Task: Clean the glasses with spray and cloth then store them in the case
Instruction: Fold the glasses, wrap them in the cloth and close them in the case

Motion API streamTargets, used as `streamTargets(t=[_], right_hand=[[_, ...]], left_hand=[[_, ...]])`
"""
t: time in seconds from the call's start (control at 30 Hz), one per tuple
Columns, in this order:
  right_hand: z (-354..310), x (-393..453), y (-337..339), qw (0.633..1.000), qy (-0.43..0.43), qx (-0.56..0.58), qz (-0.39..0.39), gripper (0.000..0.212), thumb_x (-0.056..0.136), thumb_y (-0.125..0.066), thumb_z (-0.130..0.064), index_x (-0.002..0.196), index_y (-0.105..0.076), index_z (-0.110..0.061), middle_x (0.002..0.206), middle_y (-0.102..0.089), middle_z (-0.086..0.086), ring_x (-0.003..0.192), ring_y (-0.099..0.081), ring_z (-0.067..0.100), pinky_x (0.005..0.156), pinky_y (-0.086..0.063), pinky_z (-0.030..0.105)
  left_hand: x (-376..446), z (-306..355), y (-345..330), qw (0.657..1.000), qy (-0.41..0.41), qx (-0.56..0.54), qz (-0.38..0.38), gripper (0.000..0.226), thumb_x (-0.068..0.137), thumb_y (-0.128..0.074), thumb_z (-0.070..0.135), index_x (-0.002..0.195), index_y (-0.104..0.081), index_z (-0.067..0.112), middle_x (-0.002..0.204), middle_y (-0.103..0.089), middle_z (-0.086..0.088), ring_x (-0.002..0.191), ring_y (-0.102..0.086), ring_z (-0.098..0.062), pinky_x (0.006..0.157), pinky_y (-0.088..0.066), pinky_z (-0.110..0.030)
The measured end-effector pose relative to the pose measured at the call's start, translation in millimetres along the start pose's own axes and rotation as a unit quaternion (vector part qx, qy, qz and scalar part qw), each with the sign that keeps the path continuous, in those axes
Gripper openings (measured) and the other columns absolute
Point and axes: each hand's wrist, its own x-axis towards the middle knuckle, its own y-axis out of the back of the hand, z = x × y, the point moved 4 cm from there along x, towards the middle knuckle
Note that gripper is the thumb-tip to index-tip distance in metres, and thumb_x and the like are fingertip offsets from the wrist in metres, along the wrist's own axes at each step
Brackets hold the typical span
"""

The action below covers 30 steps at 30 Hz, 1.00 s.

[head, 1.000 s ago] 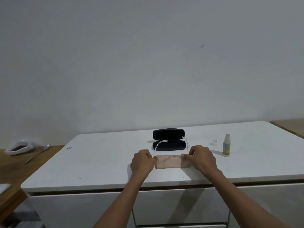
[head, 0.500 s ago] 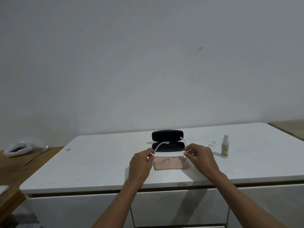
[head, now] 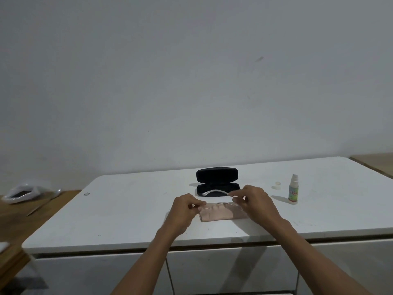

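Note:
Clear-framed glasses (head: 214, 191) hang just above a folded pink cloth (head: 219, 213) on the white table (head: 127, 209). My left hand (head: 184, 211) pinches the frame's left end. My right hand (head: 255, 202) pinches the right end, with one pale temple arm folded across in front of the case. The black glasses case (head: 218, 180) stands open right behind the glasses, lid up. A small spray bottle (head: 294, 191) with a green label stands upright to the right, without its cap.
The bottle's small clear cap (head: 277, 185) lies left of the bottle. A wooden surface (head: 27, 213) at the left holds a plastic bag (head: 20, 193) and a knife-like tool. Drawer fronts sit below the table's front edge.
Both hands lifted the glasses off the cloth. The temple arms, which stood open toward the case, have been folding inward; one now lies across the frame.

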Motion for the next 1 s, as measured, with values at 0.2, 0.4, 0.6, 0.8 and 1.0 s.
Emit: streamTargets(t=[0.2,0.4,0.6,0.8,1.0], right_hand=[[-6.6,2.0,-10.5,0.996,0.032,-0.043,-0.069,0.026,0.097,-0.062,-0.041,0.12,-0.074,-0.04,0.093,-0.05,-0.01,0.1,-0.06,0.017,0.072,-0.039,0.026],[-4.9,1.6,-1.6,0.997,0.026,-0.037,-0.061,0.04,0.098,-0.057,-0.019,0.132,-0.066,-0.039,0.115,-0.069,-0.007,0.11,-0.056,0.017,0.082,-0.043,0.027],[-5.5,-6.7,8.6,0.995,0.017,-0.041,-0.094,0.035,0.088,-0.073,-0.038,0.122,-0.07,-0.039,0.12,-0.071,-0.014,0.111,-0.057,0.01,0.091,-0.049,0.029],[-5.6,-8.1,7.4,0.994,0.012,-0.038,-0.105,0.046,0.079,-0.066,-0.068,0.113,-0.075,-0.039,0.114,-0.076,-0.012,0.099,-0.067,0.009,0.085,-0.055,0.029],[-3.2,-4.4,4.7,0.987,0.0,-0.035,-0.159,0.047,0.078,-0.074,-0.06,0.12,-0.07,-0.039,0.124,-0.072,-0.009,0.111,-0.064,0.013,0.094,-0.052,0.03]], left_hand=[[-3.8,-2.5,8.7,0.997,0.043,-0.069,0.012,0.023,0.087,-0.072,-0.003,0.1,-0.082,0.013,0.09,-0.076,-0.003,0.072,-0.059,-0.007,0.064,-0.047,-0.009],[-6.6,3.1,9.1,0.997,0.019,-0.067,0.013,0.021,0.09,-0.07,0.007,0.099,-0.079,0.024,0.095,-0.072,0.005,0.08,-0.06,-0.012,0.065,-0.048,-0.01],[-8.8,13.7,3.8,0.997,-0.038,0.044,-0.055,0.037,0.074,-0.08,0.046,0.11,-0.07,0.045,0.115,-0.062,0.017,0.105,-0.055,-0.005,0.086,-0.048,-0.025],[-9.1,14.3,4.8,0.985,-0.06,0.136,-0.089,0.056,0.067,-0.073,0.061,0.12,-0.065,0.046,0.12,-0.059,0.017,0.111,-0.049,-0.005,0.093,-0.048,-0.031],[-3.8,16.9,4.3,0.987,-0.05,0.108,-0.108,0.053,0.061,-0.08,0.056,0.111,-0.068,0.043,0.11,-0.07,0.014,0.103,-0.061,-0.008,0.087,-0.055,-0.036]])
